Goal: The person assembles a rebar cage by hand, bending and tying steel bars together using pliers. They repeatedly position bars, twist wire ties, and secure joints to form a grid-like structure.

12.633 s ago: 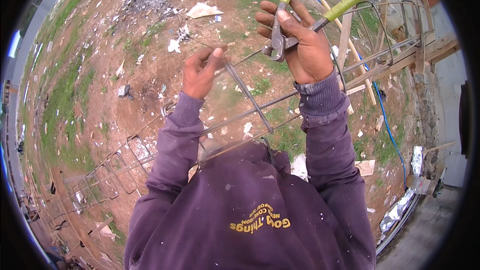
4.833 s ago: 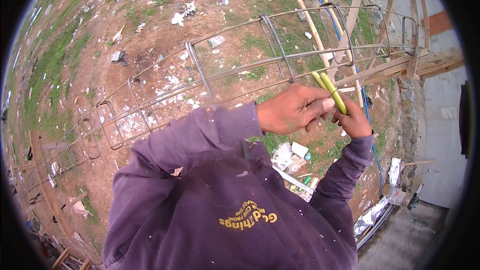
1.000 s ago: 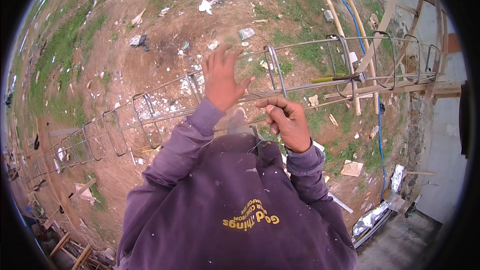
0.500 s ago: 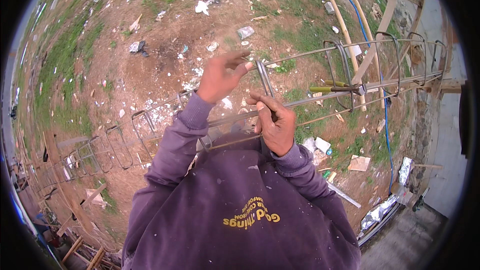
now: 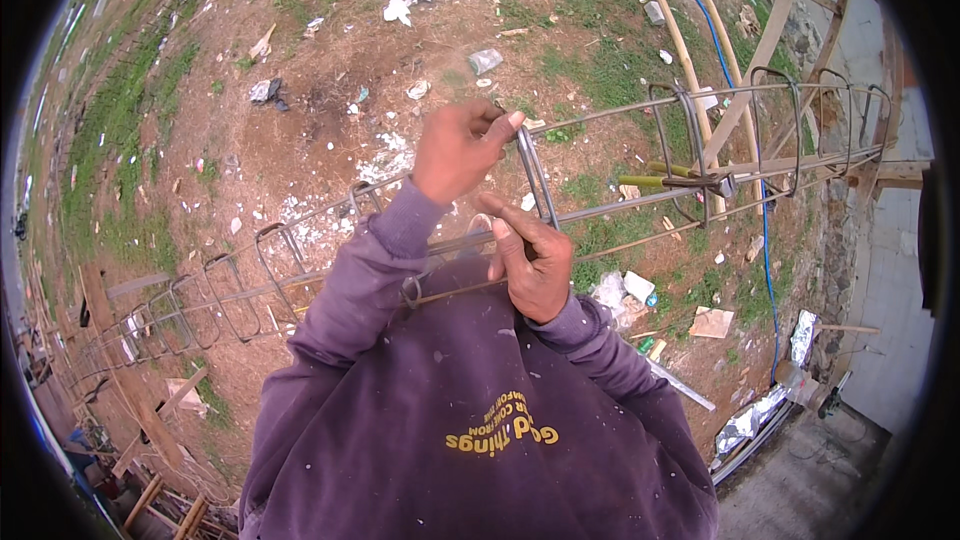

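Note:
A long rebar cage of steel bars and square stirrups (image 5: 640, 202) runs across in front of me, from lower left to upper right. My left hand (image 5: 455, 155) is closed at its upper bar, thumb against the top corner of a stirrup (image 5: 536, 175). My right hand (image 5: 537, 268) is closed at the lower bars, thumb and index finger together. A thin pale loop shows beside its fingertips, but what they pinch is too small to tell. Farther right, pincers with yellow handles (image 5: 655, 181) rest on the cage by another stirrup.
Wooden poles (image 5: 700, 60) form a frame at upper right, with a blue hose (image 5: 768, 270) running down past it. Litter, including a clear plastic piece (image 5: 485, 61), lies over the dirt and grass. A concrete slab (image 5: 810, 460) and wall border the right side.
My left hand has shifted slightly right, its thumb now at the stirrup's corner and its fingers more curled. My right hand has moved slightly left and down along the bars.

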Tool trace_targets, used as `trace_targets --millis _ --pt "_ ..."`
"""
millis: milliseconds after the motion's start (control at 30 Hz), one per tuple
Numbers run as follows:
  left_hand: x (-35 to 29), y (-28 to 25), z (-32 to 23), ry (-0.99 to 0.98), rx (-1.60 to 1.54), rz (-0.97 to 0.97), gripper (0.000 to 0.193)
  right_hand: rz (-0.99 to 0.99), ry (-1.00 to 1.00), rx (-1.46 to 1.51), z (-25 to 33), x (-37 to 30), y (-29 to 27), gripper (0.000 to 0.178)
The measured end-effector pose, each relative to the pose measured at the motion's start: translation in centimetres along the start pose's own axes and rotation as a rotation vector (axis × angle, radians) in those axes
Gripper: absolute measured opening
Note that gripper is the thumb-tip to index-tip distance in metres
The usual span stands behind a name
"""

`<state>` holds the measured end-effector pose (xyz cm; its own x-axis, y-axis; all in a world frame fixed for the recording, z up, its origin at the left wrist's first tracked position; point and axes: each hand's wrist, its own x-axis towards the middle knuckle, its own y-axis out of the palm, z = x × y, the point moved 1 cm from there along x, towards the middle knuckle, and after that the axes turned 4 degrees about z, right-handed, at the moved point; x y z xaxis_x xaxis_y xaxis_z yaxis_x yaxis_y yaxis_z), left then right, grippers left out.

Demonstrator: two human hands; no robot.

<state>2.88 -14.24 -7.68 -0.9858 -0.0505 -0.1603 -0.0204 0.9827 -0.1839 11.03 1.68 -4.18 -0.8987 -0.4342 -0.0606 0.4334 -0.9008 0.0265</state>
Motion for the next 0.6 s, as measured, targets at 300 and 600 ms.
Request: trace_targets --millis 300,600 --pt "0.6 -0.5 -1.4 -0.155 0.066 0.239 0.054 0.033 0.026 -0.003 -0.1 0.3 0.0 0.029" --pt "1.7 -0.7 -0.9 -0.247 -0.043 0.359 0.053 0.066 -0.073 -0.099 0.3 0.6 0.0 0.027"
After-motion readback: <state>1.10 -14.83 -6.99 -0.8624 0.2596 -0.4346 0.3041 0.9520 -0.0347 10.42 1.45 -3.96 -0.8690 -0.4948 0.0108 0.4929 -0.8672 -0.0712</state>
